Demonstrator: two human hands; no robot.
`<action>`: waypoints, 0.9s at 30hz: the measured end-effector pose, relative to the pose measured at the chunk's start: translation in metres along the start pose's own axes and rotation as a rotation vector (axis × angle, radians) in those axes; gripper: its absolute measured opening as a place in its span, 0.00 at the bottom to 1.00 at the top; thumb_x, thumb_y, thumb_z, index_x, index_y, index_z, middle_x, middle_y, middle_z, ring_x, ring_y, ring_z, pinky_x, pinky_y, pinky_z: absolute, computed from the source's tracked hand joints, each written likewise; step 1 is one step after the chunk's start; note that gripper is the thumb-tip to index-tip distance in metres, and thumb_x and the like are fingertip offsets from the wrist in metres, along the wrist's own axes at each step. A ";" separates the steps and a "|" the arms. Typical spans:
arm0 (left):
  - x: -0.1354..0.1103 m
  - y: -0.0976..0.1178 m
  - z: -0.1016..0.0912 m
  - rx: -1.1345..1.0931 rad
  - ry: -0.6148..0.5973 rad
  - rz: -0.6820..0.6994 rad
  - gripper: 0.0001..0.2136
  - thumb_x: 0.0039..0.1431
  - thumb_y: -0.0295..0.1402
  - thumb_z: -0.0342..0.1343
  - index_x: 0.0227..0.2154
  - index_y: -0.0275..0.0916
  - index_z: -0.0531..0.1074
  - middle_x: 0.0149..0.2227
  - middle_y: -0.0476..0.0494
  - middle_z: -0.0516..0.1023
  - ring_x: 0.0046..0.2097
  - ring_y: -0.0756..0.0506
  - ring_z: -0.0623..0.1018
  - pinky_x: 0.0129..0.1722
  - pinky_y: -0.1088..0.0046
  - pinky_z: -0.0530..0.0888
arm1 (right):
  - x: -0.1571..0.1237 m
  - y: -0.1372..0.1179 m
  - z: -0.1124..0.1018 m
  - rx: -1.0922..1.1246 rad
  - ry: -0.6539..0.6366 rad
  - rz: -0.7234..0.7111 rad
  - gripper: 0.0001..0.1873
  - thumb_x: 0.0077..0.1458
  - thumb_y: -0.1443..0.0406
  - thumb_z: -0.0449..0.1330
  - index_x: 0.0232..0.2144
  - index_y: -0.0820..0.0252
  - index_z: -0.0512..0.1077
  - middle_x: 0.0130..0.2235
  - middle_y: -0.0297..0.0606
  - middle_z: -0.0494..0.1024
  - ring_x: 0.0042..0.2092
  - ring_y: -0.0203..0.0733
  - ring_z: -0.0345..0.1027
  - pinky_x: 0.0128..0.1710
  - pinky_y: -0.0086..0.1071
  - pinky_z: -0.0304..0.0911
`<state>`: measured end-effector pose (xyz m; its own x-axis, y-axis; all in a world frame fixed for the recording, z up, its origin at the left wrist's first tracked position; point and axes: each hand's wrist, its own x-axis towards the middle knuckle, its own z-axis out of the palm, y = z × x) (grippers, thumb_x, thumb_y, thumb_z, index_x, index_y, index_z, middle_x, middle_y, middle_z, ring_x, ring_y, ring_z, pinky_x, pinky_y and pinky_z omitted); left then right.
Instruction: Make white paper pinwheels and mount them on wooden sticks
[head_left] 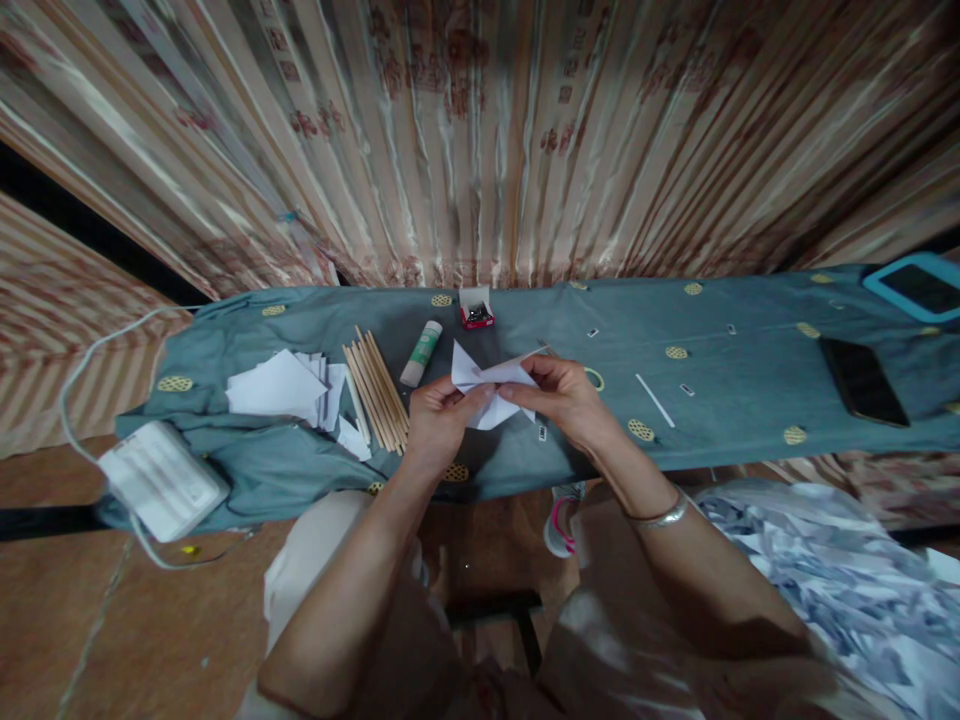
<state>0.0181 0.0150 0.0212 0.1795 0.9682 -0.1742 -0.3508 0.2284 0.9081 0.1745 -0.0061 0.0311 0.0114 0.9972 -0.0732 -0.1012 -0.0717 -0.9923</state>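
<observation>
In the head view, the left hand (pixel 439 412) and the right hand (pixel 568 397) are holding one folded white paper (pixel 467 366), just about in the middle of the frame. The left thumb and fingers are pinching its left side. The right thumb and fingers are pinching its right side. Both grips are closing tight on the paper, and the two thumbs are almost meeting in its middle. The fingers are hiding some of the folds, and pointy corners are sticking out.

The hands are working above a green cloth (pixel 622 345). A glue stick (pixel 422 354) is lying just left of the paper, and wooden sticks (pixel 379 385) are lying in a bunch beside it. A pile of white paper (pixel 274 390) is resting farther left. A little red box (pixel 478 318) is sitting above the paper, holding small dark things. A yellow-green ring (pixel 595 379) is peeking out beside the right hand, which is hiding what is next to it. A thin white strip (pixel 655 401) is lying to the right. A black phone (pixel 862 381) and a blue-edged tablet (pixel 919 287) are lying near the right edge. A big heap of paper pieces (pixel 832 580) is filling the lower right.
</observation>
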 end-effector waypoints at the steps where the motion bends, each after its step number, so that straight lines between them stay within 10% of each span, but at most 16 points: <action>1: 0.000 0.000 0.000 -0.004 -0.004 0.005 0.16 0.30 0.39 0.76 0.24 0.38 0.81 0.23 0.49 0.80 0.25 0.50 0.75 0.29 0.74 0.73 | 0.000 0.000 0.000 0.003 -0.007 -0.002 0.16 0.37 0.54 0.74 0.27 0.56 0.79 0.29 0.31 0.79 0.30 0.37 0.71 0.35 0.34 0.68; 27: 0.004 -0.004 -0.005 0.058 -0.030 0.013 0.15 0.32 0.39 0.75 0.22 0.37 0.80 0.22 0.51 0.78 0.24 0.51 0.74 0.28 0.76 0.72 | 0.004 0.004 0.001 0.018 -0.043 0.027 0.18 0.39 0.54 0.74 0.32 0.56 0.81 0.34 0.32 0.82 0.34 0.40 0.73 0.39 0.34 0.69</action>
<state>0.0150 0.0181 0.0153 0.2029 0.9673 -0.1521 -0.2999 0.2093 0.9308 0.1727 -0.0026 0.0267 -0.0338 0.9949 -0.0951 -0.1189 -0.0985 -0.9880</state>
